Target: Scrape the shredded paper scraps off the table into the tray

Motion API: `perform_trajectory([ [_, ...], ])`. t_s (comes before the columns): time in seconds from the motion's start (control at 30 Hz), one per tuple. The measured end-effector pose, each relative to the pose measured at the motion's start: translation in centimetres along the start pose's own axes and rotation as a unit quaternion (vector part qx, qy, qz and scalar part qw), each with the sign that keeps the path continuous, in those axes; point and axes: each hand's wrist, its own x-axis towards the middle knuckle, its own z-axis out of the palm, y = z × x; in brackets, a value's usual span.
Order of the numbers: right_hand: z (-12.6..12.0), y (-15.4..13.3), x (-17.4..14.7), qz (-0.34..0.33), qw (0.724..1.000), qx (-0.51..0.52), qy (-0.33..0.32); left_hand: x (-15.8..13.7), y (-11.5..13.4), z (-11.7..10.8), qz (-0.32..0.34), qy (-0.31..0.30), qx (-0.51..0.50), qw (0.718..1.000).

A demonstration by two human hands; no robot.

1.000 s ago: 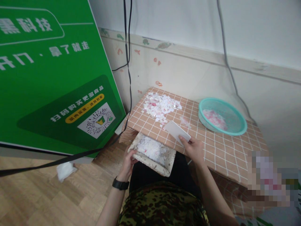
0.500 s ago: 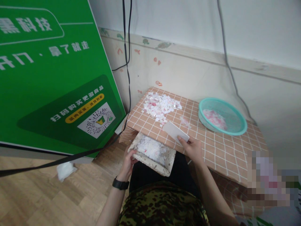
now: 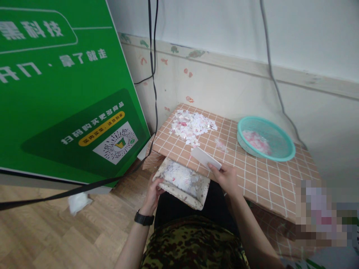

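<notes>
On a clock face centred on the view, twelve being the far side, a green panel (image 3: 64,86) with white lettering and a code fills nine to ten o'clock. Below it, at eight, a crumpled white item (image 3: 79,203) lies on the wood-look floor (image 3: 42,231). At seven, the left hand (image 3: 153,194), a black watch (image 3: 144,218) on its wrist, grips the left end of a pale patterned tray (image 3: 179,195), thumb over the rim; its other fingers are mostly hidden. A black strap (image 3: 153,89) hangs at eleven. The tray sits at six, tilted, its far side meeting the front edge of the table (image 3: 258,183), which wears a brown cloth with white grid lines; white paper bits (image 3: 178,175) cover its inside. Just off centre, towards two, a loose pile of white and pinkish scraps (image 3: 193,125) lies on the cloth. At four, the right hand (image 3: 226,178) pinches a flat white card (image 3: 206,158), thumb on top; whether the card touches the cloth I cannot tell. A few translucent shreds (image 3: 221,145) lie past it, between three and four. At three stands a turquoise basket (image 3: 283,144) holding pink and white pieces (image 3: 256,142), with a grey cable (image 3: 270,69) on the wall at two
</notes>
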Motion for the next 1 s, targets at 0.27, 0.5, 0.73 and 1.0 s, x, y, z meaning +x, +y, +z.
perform_trajectory([
  [0.27,0.08,-0.22,-0.35,0.004,1.0,0.02,-0.014,0.02,-0.01,-0.01,-0.004,-0.003,-0.004,1.0],
  [0.5,-0.29,-0.43,-0.04,0.034,0.998,0.009,0.044,0.18,-0.15,-0.13,-0.001,-0.009,0.006,1.0],
  [0.73,-0.27,0.14,-0.22,0.018,0.999,-0.006,0.029,0.3,-0.26,-0.13,-0.004,0.002,0.007,1.0],
  [1.0,-0.34,-0.14,-0.66,-0.036,0.999,0.015,-0.02,0.22,-0.08,-0.13,-0.01,-0.007,0.008,1.0],
])
